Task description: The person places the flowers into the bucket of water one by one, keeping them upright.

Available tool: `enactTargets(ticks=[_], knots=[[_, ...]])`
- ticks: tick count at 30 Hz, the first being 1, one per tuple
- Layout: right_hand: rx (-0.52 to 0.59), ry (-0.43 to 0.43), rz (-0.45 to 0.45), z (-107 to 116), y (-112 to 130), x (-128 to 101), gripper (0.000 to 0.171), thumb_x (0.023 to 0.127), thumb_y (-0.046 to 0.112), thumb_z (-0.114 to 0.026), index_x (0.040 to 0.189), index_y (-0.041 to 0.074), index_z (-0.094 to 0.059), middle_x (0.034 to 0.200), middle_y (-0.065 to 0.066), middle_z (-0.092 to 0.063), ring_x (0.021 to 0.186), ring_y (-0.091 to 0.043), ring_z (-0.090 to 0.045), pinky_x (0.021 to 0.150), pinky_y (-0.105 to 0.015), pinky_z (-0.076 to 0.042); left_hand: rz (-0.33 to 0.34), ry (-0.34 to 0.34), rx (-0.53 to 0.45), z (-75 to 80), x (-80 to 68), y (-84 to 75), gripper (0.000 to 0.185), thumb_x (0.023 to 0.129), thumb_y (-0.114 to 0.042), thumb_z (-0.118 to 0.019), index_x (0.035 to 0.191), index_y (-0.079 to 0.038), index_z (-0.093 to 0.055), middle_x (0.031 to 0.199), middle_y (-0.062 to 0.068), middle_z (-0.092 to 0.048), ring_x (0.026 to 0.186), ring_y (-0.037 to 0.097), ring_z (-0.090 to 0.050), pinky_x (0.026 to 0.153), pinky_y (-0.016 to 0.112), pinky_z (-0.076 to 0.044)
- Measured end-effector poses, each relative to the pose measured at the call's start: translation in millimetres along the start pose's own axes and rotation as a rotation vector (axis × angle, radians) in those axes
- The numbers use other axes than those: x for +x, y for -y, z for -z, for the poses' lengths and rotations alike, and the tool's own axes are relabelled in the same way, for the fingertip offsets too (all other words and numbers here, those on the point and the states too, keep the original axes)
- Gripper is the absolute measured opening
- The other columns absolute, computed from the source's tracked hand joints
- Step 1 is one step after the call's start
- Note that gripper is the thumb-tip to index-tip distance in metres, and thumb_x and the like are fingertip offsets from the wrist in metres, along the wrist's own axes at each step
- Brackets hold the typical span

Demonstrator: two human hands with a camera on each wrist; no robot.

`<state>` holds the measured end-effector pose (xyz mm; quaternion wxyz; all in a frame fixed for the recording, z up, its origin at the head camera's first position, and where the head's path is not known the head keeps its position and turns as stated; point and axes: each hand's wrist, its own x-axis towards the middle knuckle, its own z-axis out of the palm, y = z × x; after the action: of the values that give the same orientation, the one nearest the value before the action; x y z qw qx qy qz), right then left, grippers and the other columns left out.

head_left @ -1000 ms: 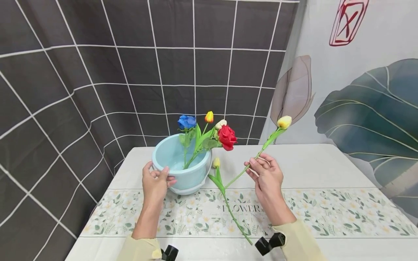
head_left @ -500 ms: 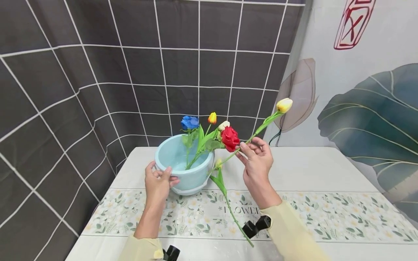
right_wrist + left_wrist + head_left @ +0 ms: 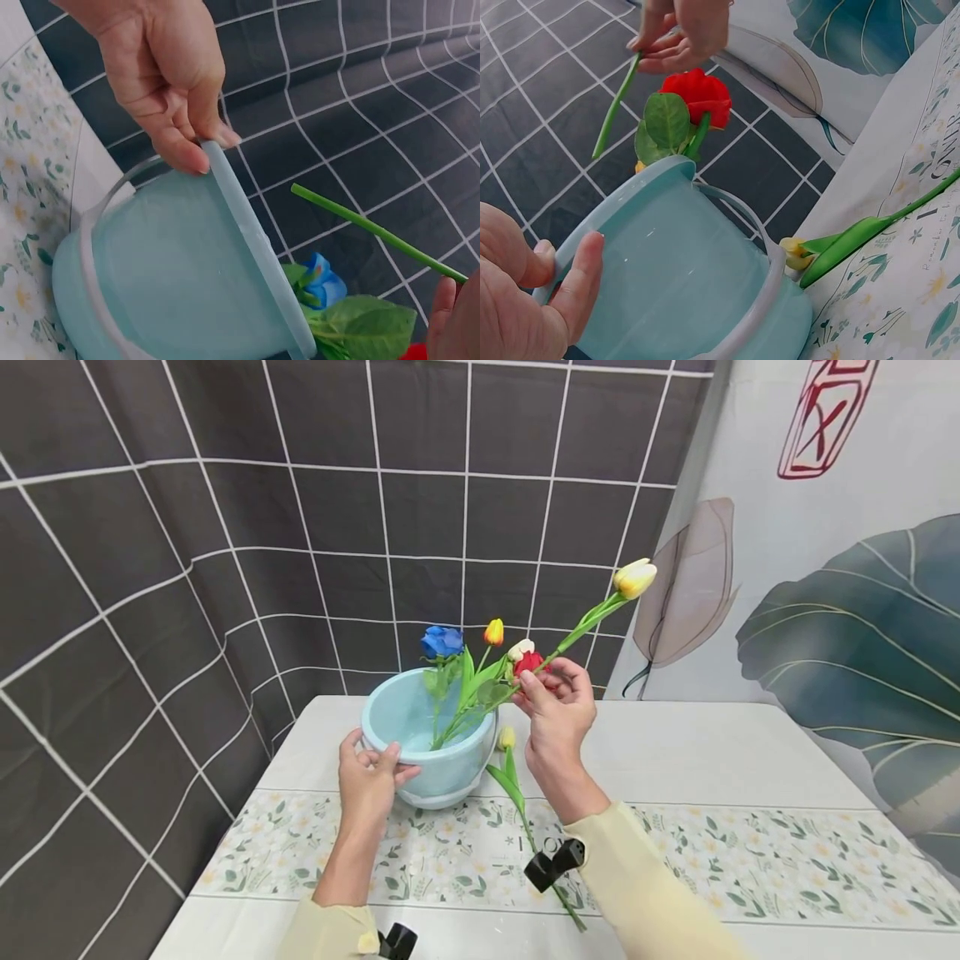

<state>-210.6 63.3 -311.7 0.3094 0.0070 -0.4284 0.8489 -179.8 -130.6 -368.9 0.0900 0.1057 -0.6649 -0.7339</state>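
My left hand (image 3: 367, 777) grips the near left rim of a light blue plastic bucket (image 3: 442, 774), thumb and fingers on either side of the wall. My right hand (image 3: 561, 714) pinches the green stem of a yellow-white tulip (image 3: 634, 578), its bloom tilted up to the right. The stem's cut end (image 3: 300, 190) points over the bucket's mouth, apart from the rim in the right wrist view. Inside the bucket stand a blue rose (image 3: 442, 642), a yellow-orange tulip (image 3: 493, 632), a white flower (image 3: 520, 649) and a red rose (image 3: 705, 97), partly hidden by my right hand in the head view.
Another yellow tulip (image 3: 507, 739) lies on the table (image 3: 697, 747) right of the bucket, its stem partly under my right wrist in the head view. The bucket's pale handle (image 3: 774, 262) hangs down its side. A dark gridded curtain (image 3: 420, 510) stands behind.
My right hand has carried the tulip leftward, bringing its lower stem from over the table to over the bucket and its bloom higher. My left hand keeps its grip on the rim.
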Motion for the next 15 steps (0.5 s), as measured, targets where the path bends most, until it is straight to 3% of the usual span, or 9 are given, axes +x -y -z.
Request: enactTargets(ticks=[15], knots=[[-0.059,0.022,0.046,-15.3,-28.7,-7.6,0.032,0.078,-0.02,-0.066,0.102,-0.002,-0.056,0.077,-0.006,-0.055,0.063,-0.017,-0.066,0.05,-0.022,-0.06,-0.019,0.002,0.01,1.0,-0.3,1.7,0.067,0.101,-0.01,-0.048,0.154,-0.012,-0.005,0.103,0.018,-0.047,0.071,0.015,-0.071,0.077,0.024,-0.062]])
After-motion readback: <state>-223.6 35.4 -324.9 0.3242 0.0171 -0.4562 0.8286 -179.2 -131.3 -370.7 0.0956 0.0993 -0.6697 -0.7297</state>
